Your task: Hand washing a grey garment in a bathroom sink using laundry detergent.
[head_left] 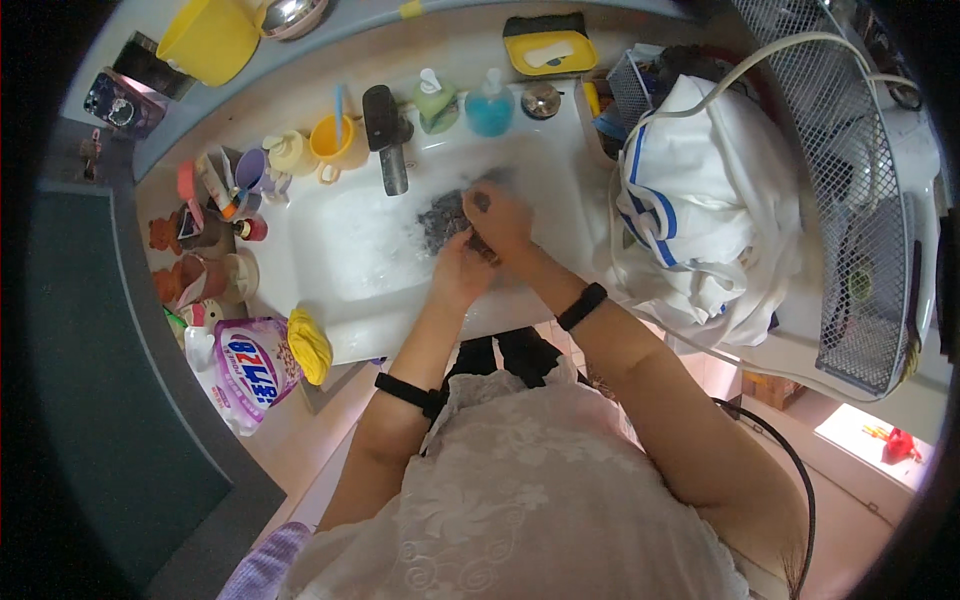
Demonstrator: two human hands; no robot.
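Both my hands are closed on a dark, wet piece of cloth [438, 222] inside the white sink [330, 240]. My right hand [508, 215] grips it in a fist, and a bit of the dark fabric shows between its fingers. My left hand [462, 268] lies just below and nearer to me, its fingers curled on the same cloth and close to the right hand. The far part of the cloth spreads over the sink's bottom in whitish, sudsy water. What kind of garment it is I cannot tell. A dark faucet [386, 130] stands just beyond the hands.
Along the back rim stand a yellow cup [337, 150], a green pump bottle [434, 105] and a blue pump bottle [489, 110]. At the left are a yellow cloth [309, 346] and a purple-white detergent bag [250, 365]. White fabric [690, 200] is heaped at the right.
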